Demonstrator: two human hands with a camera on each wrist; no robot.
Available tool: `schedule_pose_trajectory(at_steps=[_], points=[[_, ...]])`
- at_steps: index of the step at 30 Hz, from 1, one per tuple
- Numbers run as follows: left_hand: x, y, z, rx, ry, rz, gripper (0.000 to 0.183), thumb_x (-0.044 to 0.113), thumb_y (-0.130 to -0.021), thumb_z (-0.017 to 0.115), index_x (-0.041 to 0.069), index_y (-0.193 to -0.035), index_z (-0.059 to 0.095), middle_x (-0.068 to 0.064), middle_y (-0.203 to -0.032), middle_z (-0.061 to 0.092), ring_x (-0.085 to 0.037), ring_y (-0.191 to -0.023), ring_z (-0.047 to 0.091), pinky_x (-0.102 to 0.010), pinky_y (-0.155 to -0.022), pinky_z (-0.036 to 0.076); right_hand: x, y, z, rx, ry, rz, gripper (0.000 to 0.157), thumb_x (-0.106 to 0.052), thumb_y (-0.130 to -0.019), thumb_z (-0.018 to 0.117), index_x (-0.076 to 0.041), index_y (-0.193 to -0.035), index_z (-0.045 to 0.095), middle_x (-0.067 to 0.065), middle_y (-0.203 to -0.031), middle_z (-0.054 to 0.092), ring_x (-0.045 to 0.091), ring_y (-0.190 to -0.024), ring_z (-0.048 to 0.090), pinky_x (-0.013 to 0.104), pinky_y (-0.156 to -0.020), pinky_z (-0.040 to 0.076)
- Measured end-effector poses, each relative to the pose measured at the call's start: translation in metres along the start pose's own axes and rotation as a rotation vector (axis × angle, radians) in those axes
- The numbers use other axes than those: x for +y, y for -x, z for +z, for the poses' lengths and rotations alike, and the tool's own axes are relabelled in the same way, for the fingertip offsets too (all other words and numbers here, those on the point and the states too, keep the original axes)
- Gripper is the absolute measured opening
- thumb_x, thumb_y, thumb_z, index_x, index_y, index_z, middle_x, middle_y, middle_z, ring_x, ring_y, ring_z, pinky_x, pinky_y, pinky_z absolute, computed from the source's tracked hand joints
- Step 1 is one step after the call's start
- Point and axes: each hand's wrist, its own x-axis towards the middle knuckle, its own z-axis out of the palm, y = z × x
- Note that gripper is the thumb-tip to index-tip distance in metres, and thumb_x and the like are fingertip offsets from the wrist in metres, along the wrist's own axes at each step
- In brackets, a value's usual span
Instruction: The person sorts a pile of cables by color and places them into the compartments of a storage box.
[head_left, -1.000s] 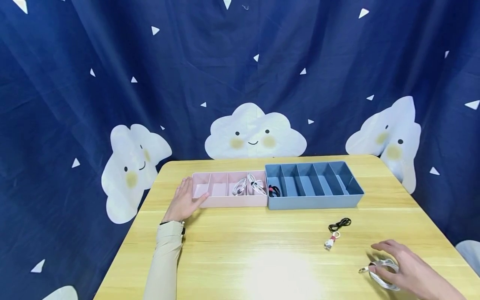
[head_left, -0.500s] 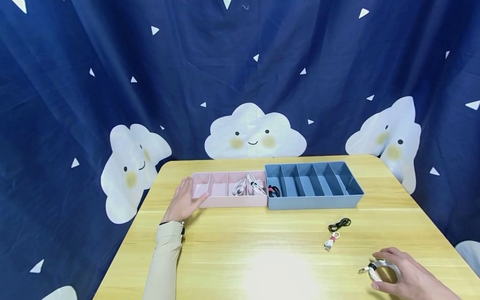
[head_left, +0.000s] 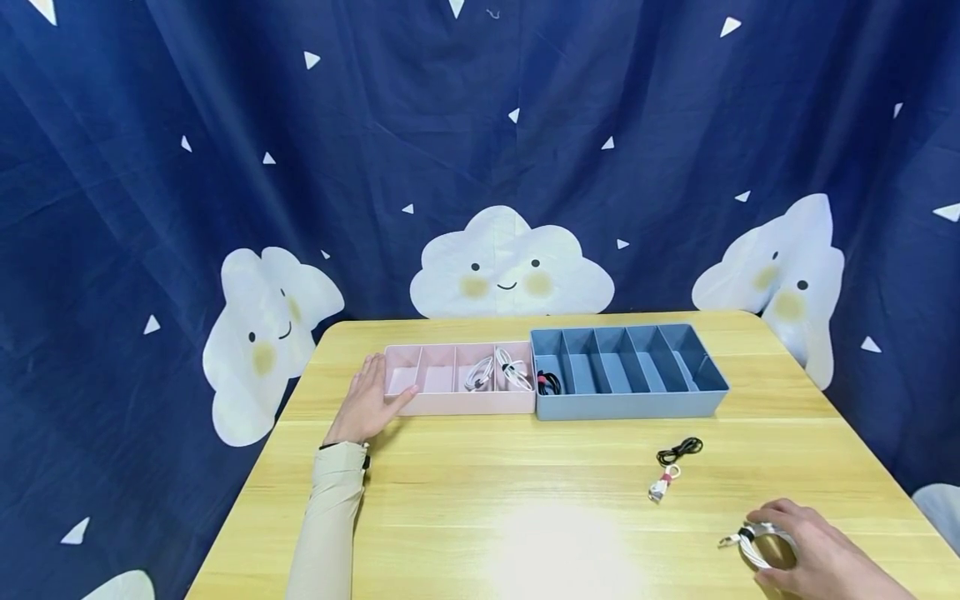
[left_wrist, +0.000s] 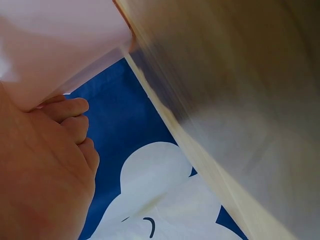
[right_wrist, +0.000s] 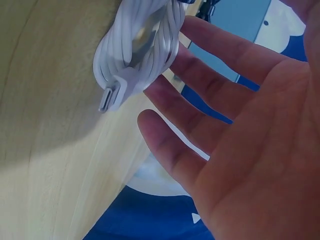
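Note:
My right hand [head_left: 813, 552] grips a coiled white cable [head_left: 752, 548] near the front right of the table, thumb on the near side and fingers on the far side. In the right wrist view, the fingers [right_wrist: 212, 82] lie along the side of the coil [right_wrist: 112, 60], and a USB-C plug [right_wrist: 109, 99] points down from it. At the left end of a pink divided box [head_left: 457, 403] rests my left hand [head_left: 365, 402], fingers straight along the end wall and thumb on the front wall. The left wrist view shows that hand [left_wrist: 47, 165] against the pink wall [left_wrist: 60, 40].
A blue divided box [head_left: 630, 407] adjoins the pink one. White cables [head_left: 513, 371] lie in two pink compartments, a black cable [head_left: 549, 382] in the leftmost blue one. On the table [head_left: 450, 483] are a coiled black cable [head_left: 679, 451] and a small white cable with a red tie [head_left: 663, 483].
My right thumb and fingers have come in around the white coil, which now stands tipped up slightly. The left hand and both boxes have stayed where they were.

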Motion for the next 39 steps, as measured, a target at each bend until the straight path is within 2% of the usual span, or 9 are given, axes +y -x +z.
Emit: schedule_pose_trajectory(at_steps=[6,18,29,39], points=[[-0.001,0.000,0.000,-0.010,0.004,-0.008,0.109,0.077,-0.090,0.037,-0.004,-0.156,0.008,-0.020,-0.166,0.008,-0.036,-0.155,0.005,-0.055,-0.126,0.009,0.001,-0.002,0.000,-0.003,-0.012,-0.005,0.061,-0.040,-0.064,0.089,-0.009,-0.112,0.067,0.007,-0.113,0.063,0.020,-0.094,0.058,0.039,-0.076,0.054],[0.001,0.000,-0.001,0.001,-0.004,0.003,0.107,0.075,-0.091,0.040,-0.005,-0.156,0.009,-0.022,-0.165,0.010,-0.039,-0.154,0.007,-0.057,-0.125,0.011,0.001,-0.004,0.001,0.019,0.022,-0.018,0.055,-0.038,-0.068,0.087,-0.011,-0.111,0.067,0.005,-0.111,0.062,0.022,-0.095,0.057,0.043,-0.077,0.053],[0.000,0.001,-0.001,0.017,0.001,0.008,0.105,0.072,-0.091,0.042,-0.005,-0.156,0.011,-0.023,-0.165,0.012,-0.039,-0.154,0.008,-0.058,-0.124,0.013,-0.006,-0.004,-0.007,0.011,0.039,0.012,0.064,-0.042,-0.068,0.086,-0.006,-0.117,0.065,0.010,-0.116,0.062,0.024,-0.098,0.058,0.046,-0.078,0.055],[-0.001,0.000,0.000,0.018,-0.001,0.009,0.106,0.073,-0.091,0.042,-0.005,-0.155,0.012,-0.024,-0.164,0.013,-0.040,-0.154,0.009,-0.059,-0.124,0.013,-0.007,-0.004,-0.012,0.140,0.129,-0.102,0.056,-0.039,-0.066,0.087,-0.009,-0.109,0.068,0.006,-0.109,0.064,0.024,-0.096,0.062,0.048,-0.078,0.056]])
